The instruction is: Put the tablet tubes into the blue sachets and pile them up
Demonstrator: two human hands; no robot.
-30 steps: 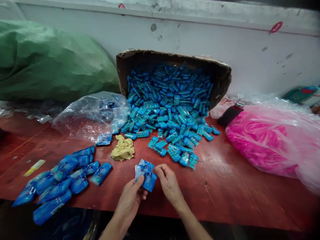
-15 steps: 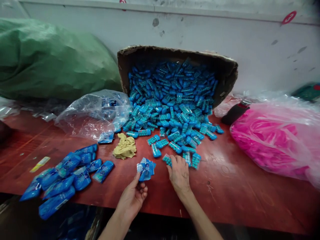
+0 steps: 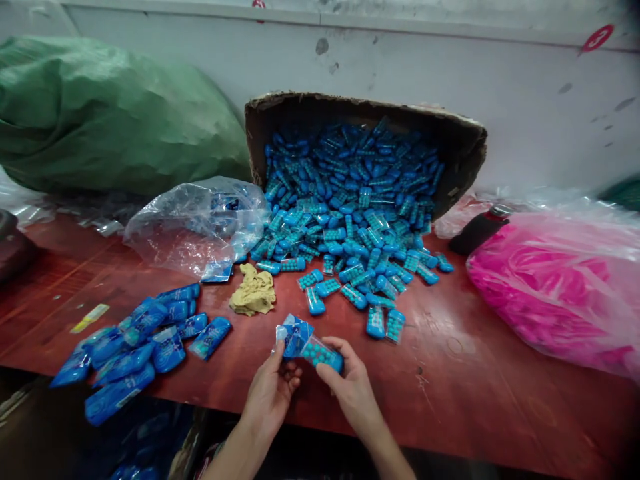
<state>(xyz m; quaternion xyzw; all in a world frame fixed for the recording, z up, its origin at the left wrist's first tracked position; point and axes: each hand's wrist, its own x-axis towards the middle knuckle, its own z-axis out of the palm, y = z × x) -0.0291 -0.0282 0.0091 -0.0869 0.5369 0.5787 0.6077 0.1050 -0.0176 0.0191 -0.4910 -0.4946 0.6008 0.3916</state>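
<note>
Flat blue printed packets are pinched between the thumb and fingers of my left hand, above the front of the red table. My right hand grips a small blue pack with turquoise dots in clear wrap. Its left end meets the printed packets; whether it is inside one cannot be made out. Behind the hands, a heap of similar dotted packs spills from a cardboard box lying on its side. Filled blue packets lie in a pile at the left.
A crumpled yellow cloth and a clear plastic bag lie left of the heap. Behind them is a big green sack. To the right are a dark bottle and a bag of pink items. The table edge runs along the front.
My right hand has picked up a dotted pack from the front of the heap and brought it left to the printed packets. The whole view has shifted slightly.
</note>
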